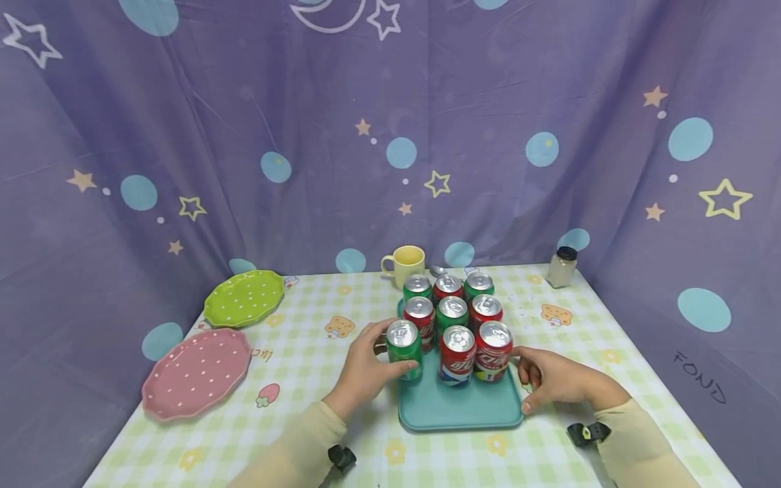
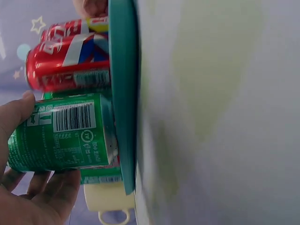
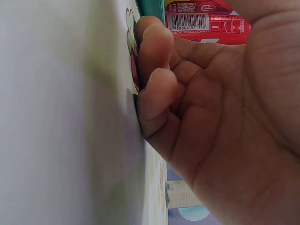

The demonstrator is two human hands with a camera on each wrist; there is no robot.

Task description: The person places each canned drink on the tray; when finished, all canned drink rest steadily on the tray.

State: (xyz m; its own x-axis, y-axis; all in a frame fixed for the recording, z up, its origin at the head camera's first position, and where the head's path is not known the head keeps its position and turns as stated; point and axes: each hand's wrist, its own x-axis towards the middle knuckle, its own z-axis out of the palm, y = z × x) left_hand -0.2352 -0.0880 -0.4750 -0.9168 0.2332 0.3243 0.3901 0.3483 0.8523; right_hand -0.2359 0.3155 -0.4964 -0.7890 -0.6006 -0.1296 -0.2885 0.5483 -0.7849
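Observation:
A teal tray [image 1: 457, 407] lies on the checked tablecloth and carries several red and green soda cans in rows. My left hand [image 1: 369, 362] grips the front-left green can [image 1: 404, 349], thumb on one side and fingers round the other. In the left wrist view this green can [image 2: 65, 131] stands at the tray's [image 2: 123, 93] edge with my left hand [image 2: 33, 187] round it, beside red cans [image 2: 65, 65]. My right hand [image 1: 546, 379] rests on the cloth by the tray's right rim, next to a red can [image 1: 493, 351]. Its fingers [image 3: 154, 89] are curled against the table and hold nothing.
A green dotted plate [image 1: 244, 298] and a pink dotted plate [image 1: 196, 373] lie at the left. A yellow mug [image 1: 405, 264] stands behind the tray and a small jar [image 1: 561, 266] at the back right. A purple curtain hangs close around the table.

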